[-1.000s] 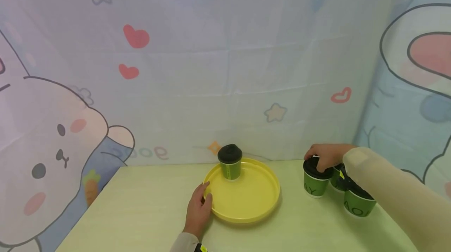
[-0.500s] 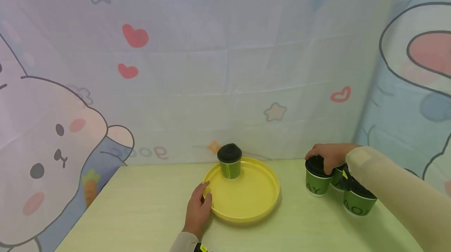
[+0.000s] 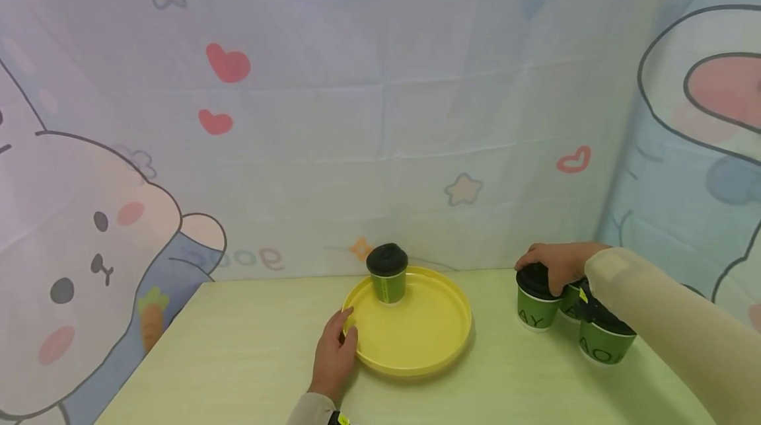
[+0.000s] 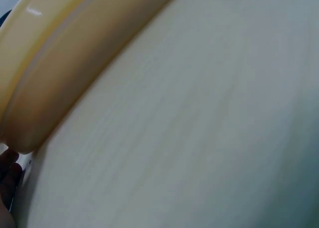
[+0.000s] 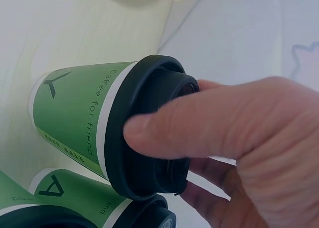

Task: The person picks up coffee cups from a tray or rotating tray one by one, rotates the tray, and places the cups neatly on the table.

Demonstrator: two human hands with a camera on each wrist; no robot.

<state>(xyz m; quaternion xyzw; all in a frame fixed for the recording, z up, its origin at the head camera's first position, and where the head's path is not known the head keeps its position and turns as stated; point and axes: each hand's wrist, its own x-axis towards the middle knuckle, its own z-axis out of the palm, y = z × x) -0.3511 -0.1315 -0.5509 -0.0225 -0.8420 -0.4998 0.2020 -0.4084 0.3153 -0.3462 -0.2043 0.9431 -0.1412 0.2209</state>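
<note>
My right hand (image 3: 555, 263) pinches the black lid of a green paper coffee cup (image 3: 537, 311) from above. In the right wrist view the thumb presses on the lid's near side, with other fingers partly hidden behind it. That cup stands upright on the table, beside a second lidded coffee cup (image 3: 569, 303). A third coffee cup (image 3: 605, 344) is nearer the front, partly hidden by my sleeve. My left hand (image 3: 335, 352) rests against the left rim of a round yellow tray (image 3: 416, 339), fingers and thumb loosely spread. Another lidded coffee cup (image 3: 389, 276) stands upright on the tray's back left.
The pale table (image 3: 250, 346) ends at a hanging cloth backdrop (image 3: 380, 114) printed with hearts, stars and a rabbit. A second stretch of cloth (image 3: 701, 227) closes off the right side. Bare table lies between the tray and the group of cups.
My right hand and the gripped coffee cup have shifted slightly right, closer to the neighbouring cup, mostly in the first half second. The left hand and the tray stay in place.
</note>
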